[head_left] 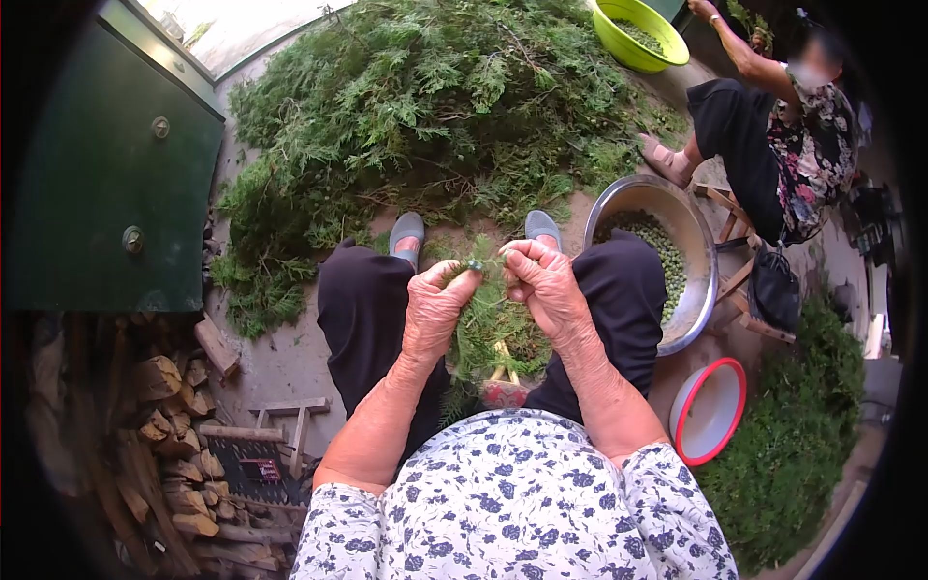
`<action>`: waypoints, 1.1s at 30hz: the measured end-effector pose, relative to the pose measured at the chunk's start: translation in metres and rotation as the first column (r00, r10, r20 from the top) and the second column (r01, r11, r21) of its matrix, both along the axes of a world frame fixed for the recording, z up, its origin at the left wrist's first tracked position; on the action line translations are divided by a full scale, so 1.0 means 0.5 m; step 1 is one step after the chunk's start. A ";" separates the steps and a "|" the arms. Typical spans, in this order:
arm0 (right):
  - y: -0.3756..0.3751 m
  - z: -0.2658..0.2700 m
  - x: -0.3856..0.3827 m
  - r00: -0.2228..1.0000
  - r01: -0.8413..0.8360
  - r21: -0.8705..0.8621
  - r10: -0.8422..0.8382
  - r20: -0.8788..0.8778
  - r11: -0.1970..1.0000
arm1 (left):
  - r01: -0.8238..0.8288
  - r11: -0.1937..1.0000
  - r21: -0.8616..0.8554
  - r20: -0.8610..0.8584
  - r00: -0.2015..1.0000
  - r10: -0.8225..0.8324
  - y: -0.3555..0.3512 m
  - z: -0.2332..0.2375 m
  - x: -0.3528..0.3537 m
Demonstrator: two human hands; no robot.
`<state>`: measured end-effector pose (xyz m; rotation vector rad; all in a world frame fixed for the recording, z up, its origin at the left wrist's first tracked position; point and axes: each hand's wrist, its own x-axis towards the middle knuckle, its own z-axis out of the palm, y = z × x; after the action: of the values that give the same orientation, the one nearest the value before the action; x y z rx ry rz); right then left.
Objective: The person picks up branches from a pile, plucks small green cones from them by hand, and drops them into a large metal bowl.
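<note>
My left hand [437, 302] pinches a green conifer sprig [476, 329] between thumb and fingers, and its feathery leaves hang down between my knees. Close by on the right, my right hand [543, 288] is closed in a pinch at the sprig's upper end. Whether a small cone lies between those fingertips, I cannot make out. Beside my right knee stands a wide steel basin [709, 280] holding many small green cones [667, 253]. More greenery lies in my lap, below the hands.
A large heap of conifer branches [416, 106] lies ahead. A yellow-green basin [619, 43] stands at the back. At right, another person [812, 145] sits on a stool, holding a sprig. A red-rimmed bowl [740, 387], more branches [793, 445] and stacked firewood [184, 425] surround me.
</note>
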<state>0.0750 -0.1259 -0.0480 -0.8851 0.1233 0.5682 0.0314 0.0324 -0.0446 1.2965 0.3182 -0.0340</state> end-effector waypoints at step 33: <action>-0.398 0.076 0.061 0.730 0.681 -0.713 0.084 0.678 -0.164 | -0.026 0.838 -0.545 0.014 0.999 0.041 0.090 -0.003 0.049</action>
<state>0.1056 -0.3248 -0.0098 -2.4736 0.2861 -0.5700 0.0557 0.0772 -0.0459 0.7190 0.2820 -0.0734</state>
